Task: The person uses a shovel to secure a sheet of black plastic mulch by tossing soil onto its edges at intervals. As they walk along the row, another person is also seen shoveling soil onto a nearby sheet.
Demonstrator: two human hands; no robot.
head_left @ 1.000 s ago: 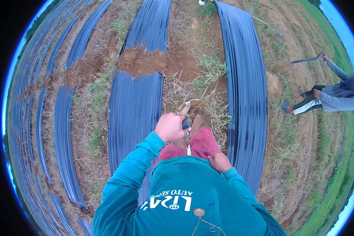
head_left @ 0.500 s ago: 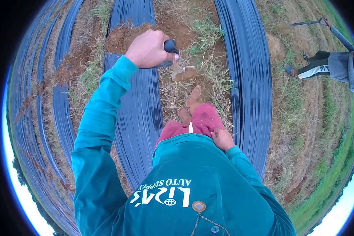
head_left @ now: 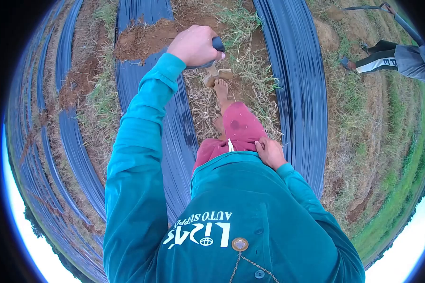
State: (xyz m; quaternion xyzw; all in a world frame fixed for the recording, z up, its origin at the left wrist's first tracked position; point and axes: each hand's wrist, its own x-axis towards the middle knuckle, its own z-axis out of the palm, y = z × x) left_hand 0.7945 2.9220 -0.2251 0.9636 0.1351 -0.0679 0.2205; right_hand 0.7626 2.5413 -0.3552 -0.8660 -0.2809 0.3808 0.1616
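My left hand (head_left: 193, 45) is closed around the dark grip of a shovel (head_left: 217, 45), out ahead of me. The shovel's pale shaft runs down to a soil-coloured blade (head_left: 211, 79) on the ground, right by my forward bare foot (head_left: 221, 90). My right hand (head_left: 270, 152) rests at my hip, its fingers curled on the cloth of my red shorts (head_left: 243, 125).
Strips of dark plastic sheeting (head_left: 297, 94) run along both sides of me, with dry grass between them. Loose brown soil (head_left: 141, 41) covers part of the left strip. At the right, another person (head_left: 387, 59) stands holding a long-handled tool (head_left: 363, 8).
My forward foot has stepped ahead to the shovel blade, and its knee is raised. My left hand and the shovel grip sit slightly higher and further right in view.
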